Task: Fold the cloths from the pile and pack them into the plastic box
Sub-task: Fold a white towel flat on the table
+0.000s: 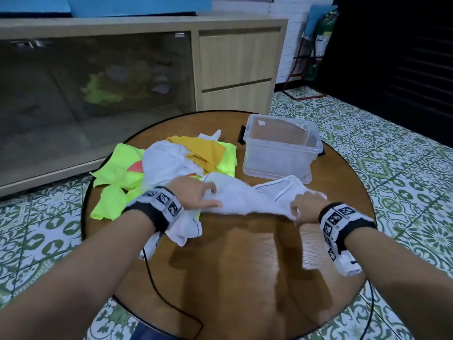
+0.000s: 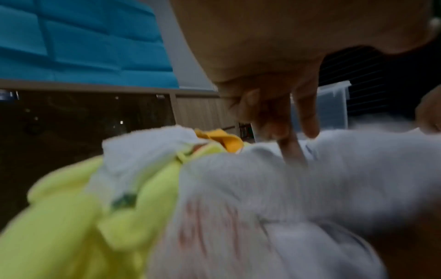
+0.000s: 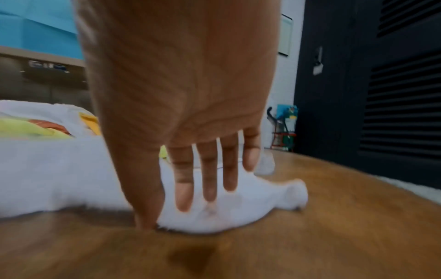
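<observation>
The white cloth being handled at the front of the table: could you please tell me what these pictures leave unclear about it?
- Head view: the left hand and wristband cover the white cloth there, so its full outline is hidden.
- Left wrist view: motion blur smears the faint reddish marks on the cloth; unreadable.
- Right wrist view: the right hand blocks the cloth behind it; whether the thumb pinches it is unclear.
- Head view: the plastic box has cloudy walls; its contents are uncertain.

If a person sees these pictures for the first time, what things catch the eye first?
First, both hands, left hand and right hand, stretching a white cloth across the round wooden table. Behind the left hand lies the bright pile of neon yellow, orange and white cloths, and right of it stands the clear plastic box.
</observation>
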The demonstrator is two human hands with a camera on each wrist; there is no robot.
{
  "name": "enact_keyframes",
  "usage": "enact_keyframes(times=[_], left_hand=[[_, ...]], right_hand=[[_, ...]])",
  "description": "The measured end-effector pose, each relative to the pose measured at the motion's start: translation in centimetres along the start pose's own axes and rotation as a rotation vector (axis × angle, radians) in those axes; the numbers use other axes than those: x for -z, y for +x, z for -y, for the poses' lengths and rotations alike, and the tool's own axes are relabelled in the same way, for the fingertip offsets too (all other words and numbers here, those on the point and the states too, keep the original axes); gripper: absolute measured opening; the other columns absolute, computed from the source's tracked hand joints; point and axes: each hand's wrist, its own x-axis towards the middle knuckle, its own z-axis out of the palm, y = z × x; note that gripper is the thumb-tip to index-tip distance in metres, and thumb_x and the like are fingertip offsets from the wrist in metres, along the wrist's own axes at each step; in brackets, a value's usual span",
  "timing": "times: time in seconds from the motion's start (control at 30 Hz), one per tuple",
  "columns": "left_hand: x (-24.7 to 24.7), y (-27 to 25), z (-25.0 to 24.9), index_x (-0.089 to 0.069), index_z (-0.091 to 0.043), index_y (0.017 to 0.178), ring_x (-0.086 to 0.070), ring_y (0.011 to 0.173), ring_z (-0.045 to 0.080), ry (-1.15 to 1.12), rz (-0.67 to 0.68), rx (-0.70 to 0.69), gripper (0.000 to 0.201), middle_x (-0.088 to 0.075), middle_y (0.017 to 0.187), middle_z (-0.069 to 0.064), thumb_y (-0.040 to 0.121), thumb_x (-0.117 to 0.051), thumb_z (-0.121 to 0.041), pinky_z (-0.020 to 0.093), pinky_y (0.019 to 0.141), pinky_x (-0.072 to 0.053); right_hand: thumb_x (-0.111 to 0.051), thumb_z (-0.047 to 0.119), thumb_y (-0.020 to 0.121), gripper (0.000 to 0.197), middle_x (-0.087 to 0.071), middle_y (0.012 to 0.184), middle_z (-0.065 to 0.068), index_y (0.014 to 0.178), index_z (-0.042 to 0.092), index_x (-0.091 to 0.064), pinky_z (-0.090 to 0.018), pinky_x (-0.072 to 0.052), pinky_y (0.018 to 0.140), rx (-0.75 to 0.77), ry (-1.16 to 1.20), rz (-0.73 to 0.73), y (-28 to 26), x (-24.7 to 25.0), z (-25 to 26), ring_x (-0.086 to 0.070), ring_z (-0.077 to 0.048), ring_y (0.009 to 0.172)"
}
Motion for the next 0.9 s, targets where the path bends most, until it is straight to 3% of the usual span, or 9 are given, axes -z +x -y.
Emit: enact_keyframes(times=[0.1, 0.17, 0.23, 0.3, 0.43, 0.53, 0.67, 0.8, 0.9], left_hand=[[-3.5, 0.0, -1.3, -0.047, -0.025, 0.129, -0.042, 0.063, 0.013, -0.032, 0.212, 0.057, 0.049, -0.047, 0.067, -0.007, 0.097, -0.026, -0.054, 0.025, 0.055, -0.029], [-5.0, 0.5, -1.5, -0.043, -0.023, 0.133, -0.052, 0.073, 0.018, 0.023, 0.266, 0.069, 0.044, -0.058, 0.083, 0.0, 0.099, -0.03, -0.048, 0.025, 0.056, -0.031], [-5.6, 1.2, -1.6, -0.043, -0.022, 0.133, -0.054, 0.085, 0.022, 0.081, 0.281, 0.053, 0.044, -0.063, 0.106, 0.005, 0.097, -0.035, -0.046, 0.024, 0.057, -0.032], [-6.1, 2.0, -1.9, -0.048, -0.022, 0.127, -0.048, 0.08, 0.018, 0.113, 0.255, 0.039, 0.042, -0.063, 0.109, 0.005, 0.095, -0.039, -0.048, 0.021, 0.052, -0.029], [-7.2, 3.2, -2.3, -0.057, -0.022, 0.118, -0.056, 0.1, 0.021, 0.081, 0.166, 0.031, 0.041, -0.06, 0.113, 0.002, 0.091, -0.046, -0.051, 0.027, 0.071, -0.037], [-8.0, 4.0, -2.7, -0.047, -0.019, 0.129, -0.047, 0.116, 0.024, 0.017, 0.092, -0.007, 0.049, -0.049, 0.124, 0.005, 0.09, -0.048, -0.05, 0.033, 0.085, -0.04], [-8.4, 5.4, -3.2, -0.019, -0.017, 0.147, -0.039, 0.128, 0.027, -0.185, 0.179, 0.068, 0.07, -0.037, 0.14, 0.008, 0.09, -0.054, -0.038, 0.039, 0.1, -0.039], [-8.5, 6.0, -3.7, -0.042, -0.011, 0.13, -0.051, 0.114, 0.026, -0.19, 0.198, 0.055, 0.04, -0.053, 0.126, 0.011, 0.093, -0.05, -0.025, 0.033, 0.088, -0.041], [-7.5, 5.4, -4.0, -0.044, -0.009, 0.122, -0.053, 0.105, 0.027, -0.192, 0.092, 0.055, 0.03, -0.054, 0.118, 0.011, 0.093, -0.048, -0.017, 0.03, 0.076, -0.037]], right_hand=[[-0.048, 0.023, 0.092, 0.005, -0.06, 0.106, -0.001, 0.092, 0.021, -0.053, -0.025, -0.037, 0.072, -0.026, 0.069, 0.033, 0.1, -1.2, 1.0, -0.047, -0.016, 0.088], [-0.04, 0.014, 0.094, 0.021, -0.06, 0.106, -0.002, 0.102, 0.018, -0.059, -0.023, -0.037, 0.067, -0.087, 0.052, -0.022, 1.2, -1.3, 1.3, -0.047, -0.017, 0.087], [-0.04, 0.014, 0.09, 0.03, -0.058, 0.116, -0.001, 0.115, 0.019, -0.057, -0.027, -0.043, 0.079, -0.115, 0.081, -0.027, 2.5, -1.3, 1.4, -0.053, -0.019, 0.098], [-0.041, 0.013, 0.089, 0.039, -0.052, 0.128, -0.004, 0.127, 0.019, -0.046, -0.036, -0.046, 0.09, -0.115, 0.085, -0.051, 3.9, -1.3, 1.5, -0.053, -0.022, 0.112], [-0.037, 0.002, 0.093, 0.047, -0.033, 0.145, -0.01, 0.139, 0.011, -0.029, -0.037, -0.045, 0.086, -0.079, 0.068, -0.106, 5.8, -1.5, 1.9, -0.045, -0.029, 0.124], [-0.035, 0.006, 0.096, 0.05, -0.024, 0.152, -0.009, 0.144, 0.012, -0.021, -0.038, -0.038, 0.1, -0.075, -0.041, -0.093, 6.7, -1.8, 1.7, -0.038, -0.029, 0.13], [-0.036, 0.011, 0.097, 0.039, -0.045, 0.137, -0.01, 0.136, 0.012, -0.035, -0.036, -0.037, 0.099, -0.127, -0.168, -0.119, 6.6, -1.5, 1.4, -0.044, -0.027, 0.126], [-0.042, 0.01, 0.094, 0.027, -0.062, 0.113, -0.001, 0.113, 0.017, -0.059, -0.029, -0.04, 0.078, -0.185, -0.198, -0.109, 5.6, -0.9, 0.3, -0.058, -0.021, 0.106], [-0.041, 0.007, 0.093, 0.028, -0.063, 0.113, -0.001, 0.113, 0.017, -0.057, -0.031, -0.041, 0.087, -0.293, -0.115, -0.112, 4.4, -0.5, -1.2, -0.058, -0.022, 0.109]])
